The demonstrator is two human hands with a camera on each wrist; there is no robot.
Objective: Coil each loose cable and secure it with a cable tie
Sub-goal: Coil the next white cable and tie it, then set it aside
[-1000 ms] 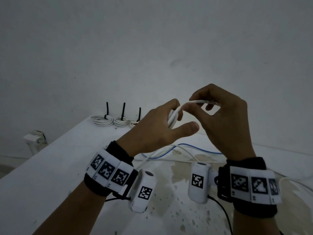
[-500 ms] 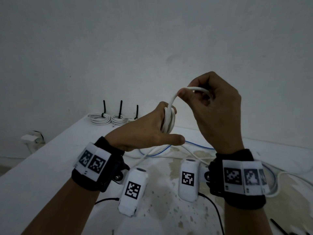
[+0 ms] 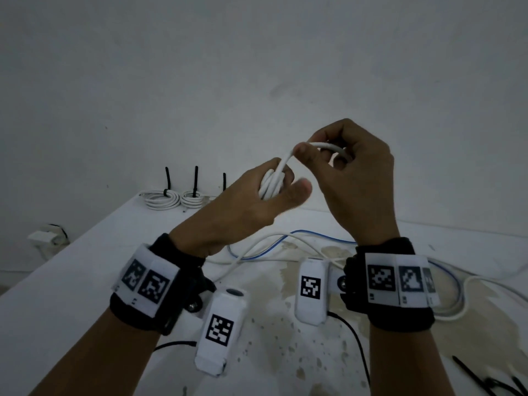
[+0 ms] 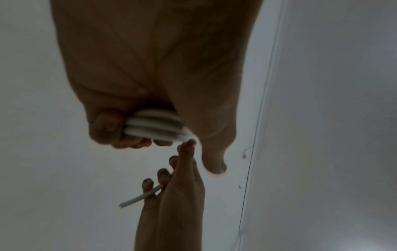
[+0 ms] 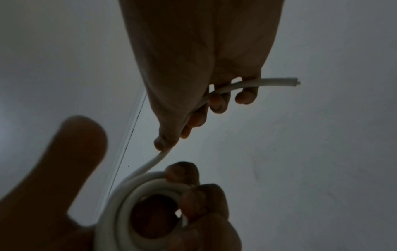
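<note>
The white cable (image 3: 273, 182) is smooth, round and wound into a small tight ring of several turns, held above the middle of the desk (image 3: 71, 281). The left hand (image 3: 243, 212) curls its fingers through that ring, thumb straight. The right hand (image 3: 351, 178) pinches the free tail, whose cut end pokes past its little finger. Since half a second ago the left thumb has lifted away from the coil.

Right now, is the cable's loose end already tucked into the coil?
No, the cut end sticks out free past the right hand's fingers, apart from the coil.
</note>
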